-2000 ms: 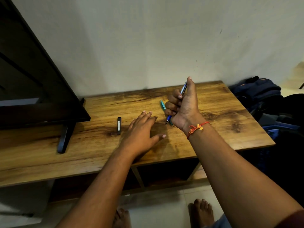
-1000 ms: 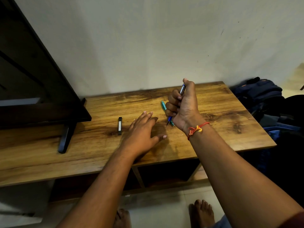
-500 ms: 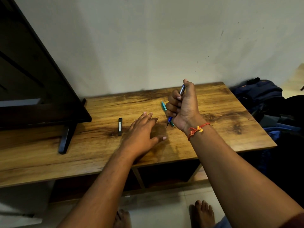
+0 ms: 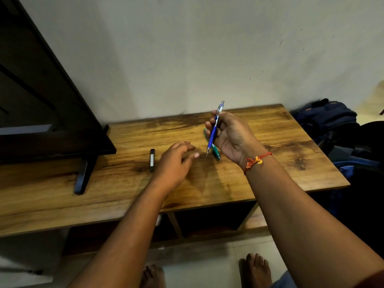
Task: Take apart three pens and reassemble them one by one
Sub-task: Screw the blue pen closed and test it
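Observation:
A blue pen (image 4: pixel 213 133) with a silver clip stands nearly upright, tip down, in my right hand (image 4: pixel 232 137), pinched between thumb and fingertips with the palm turned toward me. Behind it a teal pen (image 4: pixel 215 152) lies on the wooden table (image 4: pixel 280 154), partly hidden by the hand. My left hand (image 4: pixel 175 163) hovers low over the table to the left, fingers loosely curled and holding nothing. A third pen is not visible.
A small black stick-shaped object (image 4: pixel 152 160) lies on the table left of my left hand. A dark TV screen (image 4: pixel 41 113) on a black foot (image 4: pixel 82 176) fills the left side. Bags (image 4: pixel 332 121) sit right of the table. My bare feet stand below.
My right hand has unrolled from a fist to an open-palmed pinch on the blue pen, which now shows in full. My left hand has lifted off the table and curled its fingers.

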